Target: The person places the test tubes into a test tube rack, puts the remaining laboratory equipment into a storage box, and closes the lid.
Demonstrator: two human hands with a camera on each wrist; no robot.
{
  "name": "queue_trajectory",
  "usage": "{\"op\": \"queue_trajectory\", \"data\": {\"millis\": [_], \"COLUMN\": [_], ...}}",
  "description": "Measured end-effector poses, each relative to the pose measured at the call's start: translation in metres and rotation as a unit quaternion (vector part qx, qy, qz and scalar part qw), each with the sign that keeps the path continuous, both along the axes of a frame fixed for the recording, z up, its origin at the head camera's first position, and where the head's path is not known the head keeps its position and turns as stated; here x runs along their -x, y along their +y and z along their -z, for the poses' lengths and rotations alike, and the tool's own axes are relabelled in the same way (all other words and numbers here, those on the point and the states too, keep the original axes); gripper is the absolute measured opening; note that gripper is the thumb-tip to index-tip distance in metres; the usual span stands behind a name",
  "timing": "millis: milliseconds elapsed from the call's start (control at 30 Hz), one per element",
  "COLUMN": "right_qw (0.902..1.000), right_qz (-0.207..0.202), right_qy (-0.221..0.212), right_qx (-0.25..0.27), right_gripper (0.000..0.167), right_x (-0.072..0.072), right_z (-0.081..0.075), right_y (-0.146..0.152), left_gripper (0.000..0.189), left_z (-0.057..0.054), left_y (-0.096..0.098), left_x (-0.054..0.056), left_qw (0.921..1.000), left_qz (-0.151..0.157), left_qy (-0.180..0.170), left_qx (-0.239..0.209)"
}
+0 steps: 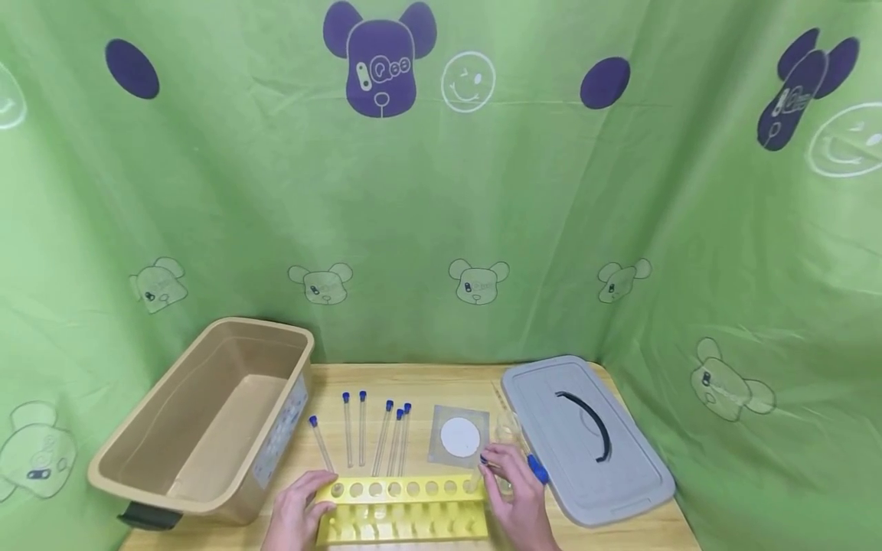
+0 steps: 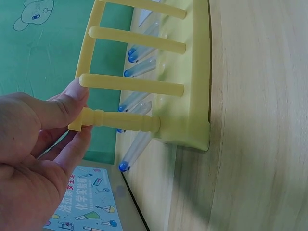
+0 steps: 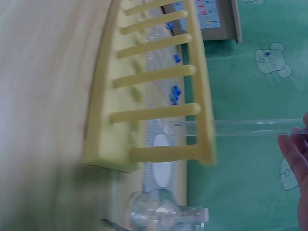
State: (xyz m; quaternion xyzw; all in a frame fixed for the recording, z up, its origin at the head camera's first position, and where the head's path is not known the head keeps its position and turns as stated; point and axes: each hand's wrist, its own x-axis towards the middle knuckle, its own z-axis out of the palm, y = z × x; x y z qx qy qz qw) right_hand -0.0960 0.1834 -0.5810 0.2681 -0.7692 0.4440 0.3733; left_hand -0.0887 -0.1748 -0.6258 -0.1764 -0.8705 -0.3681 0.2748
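Note:
A yellow test tube rack (image 1: 400, 491) stands at the table's front, and my left hand (image 1: 299, 511) grips its left end. In the left wrist view, the thumb and fingers (image 2: 72, 149) of that hand pinch the top bar's end corner. My right hand (image 1: 515, 490) pinches a clear test tube (image 3: 255, 127) near its dark blue stopper (image 1: 484, 459). The tube's rounded bottom passes through the rack's rightmost hole and shows just below the top bar in the right wrist view. Behind the rack lie several clear test tubes (image 1: 361, 432) with blue stoppers.
A deep tan bin (image 1: 276, 417) stands left, with a printed blue label on its side. Its grey lid (image 1: 586, 459) with a black handle lies right. Between them are a gauze square (image 1: 460, 438) with a white centre, a clear glass flask (image 3: 156, 211) and a blue object (image 1: 537, 469).

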Motion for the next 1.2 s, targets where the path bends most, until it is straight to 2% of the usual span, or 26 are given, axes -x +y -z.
{"op": "queue_trajectory", "data": {"millis": [200, 433, 633, 800, 1000, 1100, 1200], "right_qw": [0.9999, 0.9998, 0.9993, 0.9992, 0.9995, 0.9992, 0.999], "right_qz": [-0.003, 0.0, 0.008, 0.003, -0.01, -0.018, -0.008], "right_qy": [0.01, 0.019, 0.035, 0.038, 0.03, 0.035, 0.041], "right_qx": [-0.002, -0.011, -0.013, -0.01, -0.001, -0.003, -0.017], "right_gripper": [0.031, 0.014, 0.021, 0.021, 0.014, 0.022, 0.024], "right_x": [-0.002, -0.001, 0.0, 0.001, -0.001, -0.002, -0.002], "right_z": [0.015, 0.029, 0.037, 0.041, 0.037, 0.028, 0.018], "right_y": [-0.001, -0.002, -0.002, -0.002, -0.006, -0.008, -0.01], "left_gripper": [0.055, 0.053, 0.056, 0.057, 0.056, 0.057, 0.057], "left_z": [0.0, -0.001, -0.005, -0.004, 0.0, 0.0, 0.0], "left_y": [0.001, 0.002, 0.001, 0.001, -0.001, -0.001, -0.001], "left_x": [0.002, 0.001, 0.0, -0.001, 0.0, 0.0, 0.0], "left_qw": [0.9998, 0.9999, 1.0, 1.0, 1.0, 0.9999, 0.9999], "left_qz": [0.001, -0.005, -0.005, -0.003, 0.002, 0.0, -0.001], "left_qy": [0.018, 0.008, -0.007, -0.003, 0.008, 0.01, 0.012], "left_qx": [0.001, 0.005, 0.002, 0.001, 0.001, 0.001, 0.002]}}
